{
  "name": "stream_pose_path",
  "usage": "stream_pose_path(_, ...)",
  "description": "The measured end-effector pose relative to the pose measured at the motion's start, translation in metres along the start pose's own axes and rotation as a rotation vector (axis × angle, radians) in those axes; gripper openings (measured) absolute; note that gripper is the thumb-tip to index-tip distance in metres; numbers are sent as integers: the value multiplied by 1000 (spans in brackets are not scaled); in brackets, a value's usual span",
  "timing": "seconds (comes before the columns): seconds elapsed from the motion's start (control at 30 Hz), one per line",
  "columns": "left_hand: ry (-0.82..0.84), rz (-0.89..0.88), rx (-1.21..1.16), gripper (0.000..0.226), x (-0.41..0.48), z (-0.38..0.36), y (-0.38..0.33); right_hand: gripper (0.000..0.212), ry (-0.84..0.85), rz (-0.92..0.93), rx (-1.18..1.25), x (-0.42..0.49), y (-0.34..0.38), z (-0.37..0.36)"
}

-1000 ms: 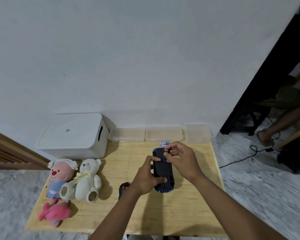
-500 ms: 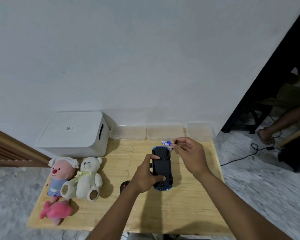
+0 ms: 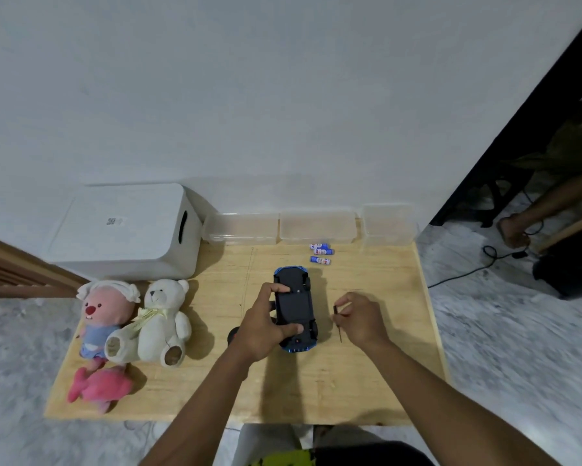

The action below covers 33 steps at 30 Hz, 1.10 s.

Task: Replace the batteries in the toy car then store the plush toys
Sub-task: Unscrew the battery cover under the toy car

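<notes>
The wooden bench (image 3: 366, 391) carries everything. At its back left stands a white storage box (image 3: 124, 233) with its lid on, and a row of clear plastic tubs (image 3: 316, 227) lines the wall beside it. On the left edge sit the plush toys: a white bear (image 3: 161, 317), a pink-faced doll (image 3: 104, 314) and a pink fish (image 3: 98, 388), all soft and light, easy to scoop up by the body when their turn comes.

The toy car (image 3: 294, 311) lies belly-up near the middle, a rigid plastic shell (likely slippery on the smooth underside). The left hand (image 3: 262, 327) clamps it by the flanks near the wheels, which looks the soundest grip. The right hand (image 3: 361, 319), just beside the car, pinches a thin screwdriver (image 3: 337, 322) between its fingers (image 3: 345, 302), tip toward the person. Three small batteries (image 3: 320, 253) lie loose behind the car; being round, they may roll. The battery cover appears shut, so I judge it wants unscrewing.
</notes>
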<state>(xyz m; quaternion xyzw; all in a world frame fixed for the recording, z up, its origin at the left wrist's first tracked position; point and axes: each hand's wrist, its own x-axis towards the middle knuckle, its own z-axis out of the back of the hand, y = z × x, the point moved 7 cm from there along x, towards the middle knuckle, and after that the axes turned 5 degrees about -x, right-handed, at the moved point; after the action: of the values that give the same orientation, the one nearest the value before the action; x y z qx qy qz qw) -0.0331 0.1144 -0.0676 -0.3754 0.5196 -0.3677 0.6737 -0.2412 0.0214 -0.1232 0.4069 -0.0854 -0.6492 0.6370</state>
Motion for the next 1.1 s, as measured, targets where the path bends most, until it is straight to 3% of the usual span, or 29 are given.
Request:
stream_pose_path(0.13, 29, 9, -4, 68, 0, 0, 2, 23, -56, 37, 31, -10, 9, 10)
stream_pose_path(0.23, 43, 21, 2, 68, 2, -1, 4, 16, -134, 205, 126, -26, 38, 29)
stream_pose_path(0.37, 47, 1, 16, 69, 3, -3, 0, 33, 82, 460, -39, -42, 72, 23)
stream_pose_path(0.63, 73, -17, 28, 68, -1, -8, -5, 41, 71, 442, -53, -43, 75, 13)
stream_pose_path(0.83, 85, -27, 10, 84, -2, -10, -8, 52, 64, 493, -69, -45, 80, 18)
stream_pose_path(1.1, 108, -35, 14, 87, -5, -17, -10, 60, 49, 561, -161, -45, 79, 15)
